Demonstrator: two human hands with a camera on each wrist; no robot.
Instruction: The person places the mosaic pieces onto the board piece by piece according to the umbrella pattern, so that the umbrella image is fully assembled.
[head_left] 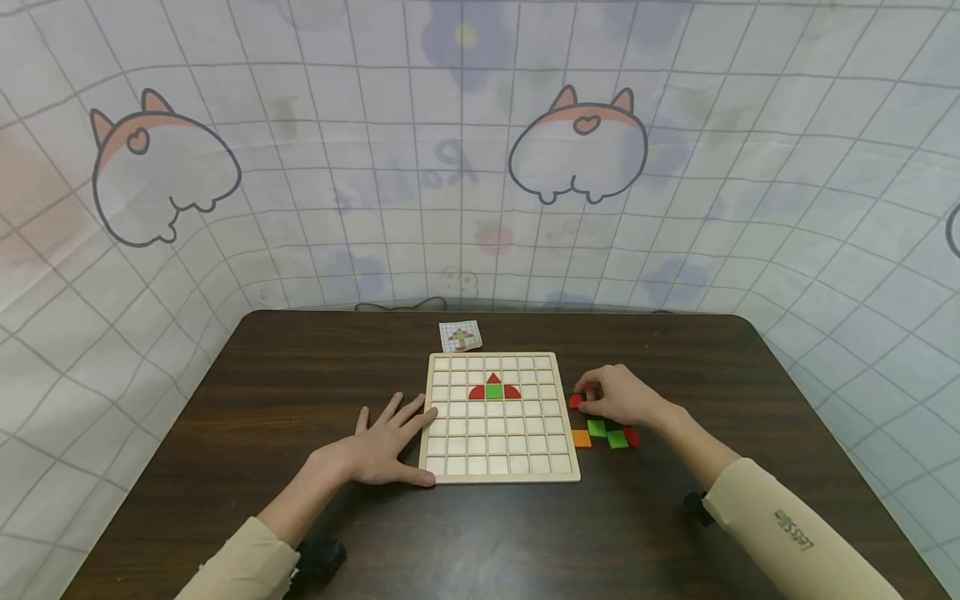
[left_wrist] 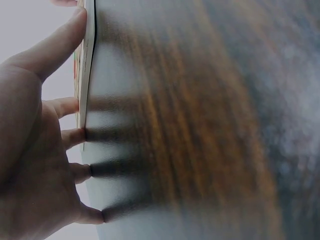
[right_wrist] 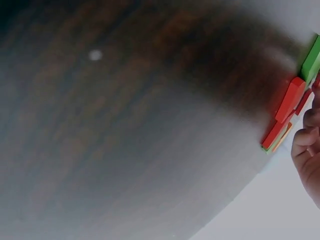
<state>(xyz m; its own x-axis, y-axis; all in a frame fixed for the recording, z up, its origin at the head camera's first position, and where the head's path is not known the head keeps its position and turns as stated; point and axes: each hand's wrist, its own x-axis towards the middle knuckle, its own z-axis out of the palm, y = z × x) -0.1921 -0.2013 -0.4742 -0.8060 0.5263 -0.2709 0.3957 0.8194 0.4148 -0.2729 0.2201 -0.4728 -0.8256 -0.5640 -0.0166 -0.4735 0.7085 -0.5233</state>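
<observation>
A wooden grid board (head_left: 519,468) lies flat on the table. Near its top a red triangle (head_left: 492,379) sits above a green square (head_left: 493,392), with red quarter-round pieces (head_left: 477,392) on either side. My left hand (head_left: 382,446) rests with spread fingers along the board's left edge, thumb at the lower corner; in the left wrist view its fingers (left_wrist: 74,138) meet the edge. Just right of the board, my right hand (head_left: 618,394) pinches a red piece (head_left: 575,402) between thumb and fingers, low over the table. In the right wrist view that hand (right_wrist: 309,145) is partly cut off.
Several loose pieces lie below my right hand: an orange square (head_left: 582,438), green squares (head_left: 596,428) and a red piece (head_left: 632,437). Behind the board lies a small pattern card (head_left: 460,336). A patterned curtain (head_left: 480,233) encloses the dark wooden table (head_left: 300,358) at the back and sides.
</observation>
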